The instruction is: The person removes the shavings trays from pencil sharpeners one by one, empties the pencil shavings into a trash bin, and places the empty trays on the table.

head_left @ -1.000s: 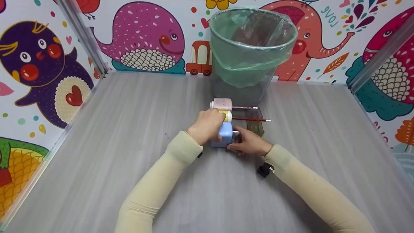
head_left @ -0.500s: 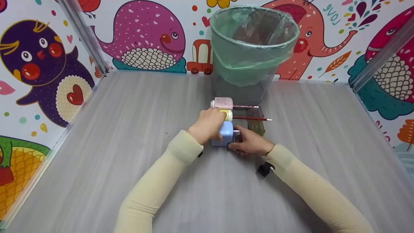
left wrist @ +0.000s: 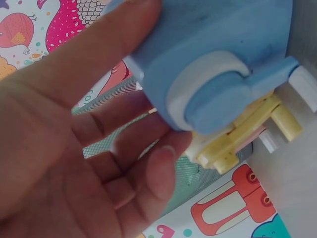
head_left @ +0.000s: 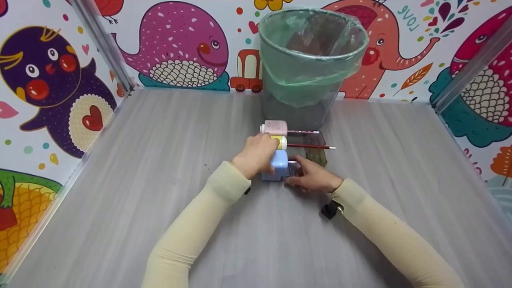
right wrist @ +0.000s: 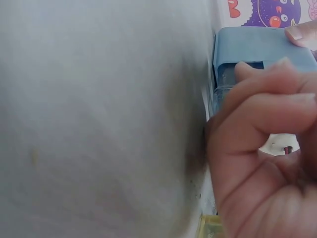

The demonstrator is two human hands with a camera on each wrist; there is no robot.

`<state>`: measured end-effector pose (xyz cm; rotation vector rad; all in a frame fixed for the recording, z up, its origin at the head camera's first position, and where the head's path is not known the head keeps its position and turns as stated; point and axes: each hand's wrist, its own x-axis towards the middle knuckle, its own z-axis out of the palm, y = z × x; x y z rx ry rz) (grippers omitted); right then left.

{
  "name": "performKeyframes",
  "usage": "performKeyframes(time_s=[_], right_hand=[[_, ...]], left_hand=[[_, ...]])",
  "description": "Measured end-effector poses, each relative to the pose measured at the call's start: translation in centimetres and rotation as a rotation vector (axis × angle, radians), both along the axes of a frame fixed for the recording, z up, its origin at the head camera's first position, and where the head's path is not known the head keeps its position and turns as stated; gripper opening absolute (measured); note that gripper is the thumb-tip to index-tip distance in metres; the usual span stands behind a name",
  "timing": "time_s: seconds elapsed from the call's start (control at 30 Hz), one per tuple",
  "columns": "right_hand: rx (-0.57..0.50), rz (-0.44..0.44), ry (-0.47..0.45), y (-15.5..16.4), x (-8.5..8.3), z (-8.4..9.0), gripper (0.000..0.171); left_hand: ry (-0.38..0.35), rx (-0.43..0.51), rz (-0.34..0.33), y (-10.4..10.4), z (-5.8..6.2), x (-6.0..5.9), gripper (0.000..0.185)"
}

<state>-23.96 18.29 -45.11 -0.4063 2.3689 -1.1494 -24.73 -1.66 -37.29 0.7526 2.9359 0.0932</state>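
Note:
A blue crank pencil sharpener (head_left: 279,161) stands on the table, its clear shavings drawer (right wrist: 223,94) partly out on the right side. My left hand (head_left: 256,155) grips this sharpener, thumb on the near side and fingers curled over the far side. Its round crank hub (left wrist: 218,101) faces left. My right hand (head_left: 314,174) pinches the drawer with bent fingers, which hide much of it. Just behind are a yellow sharpener (head_left: 281,142), with a red pencil (head_left: 310,146) sticking out, and a pink sharpener (head_left: 276,127), with a patterned pencil (head_left: 303,132).
A translucent olive-tinted box (head_left: 317,154) lies right of the sharpeners, beyond my right hand. Close behind the row stands a waste bin (head_left: 312,72) with a green liner. Cartoon-printed walls (head_left: 180,44) border the grey table (head_left: 180,132) at the back and sides.
My right hand has shifted slightly to the right, and more of the clear drawer shows between it and the blue sharpener. My left hand keeps its place.

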Motion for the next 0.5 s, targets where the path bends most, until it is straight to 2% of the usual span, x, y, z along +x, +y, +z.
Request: performKeyframes(time_s=[0.33,0.5], right_hand=[[-0.016,-0.019,-0.037,0.9,0.0,0.0,0.066],[0.008,-0.036,-0.017,1.5,0.1,0.1,0.068]], left_hand=[[-0.013,0.021,0.008,-0.1,0.1,0.1,0.063],[-0.003,0.021,-0.001,0.0,0.1,0.1,0.062]])
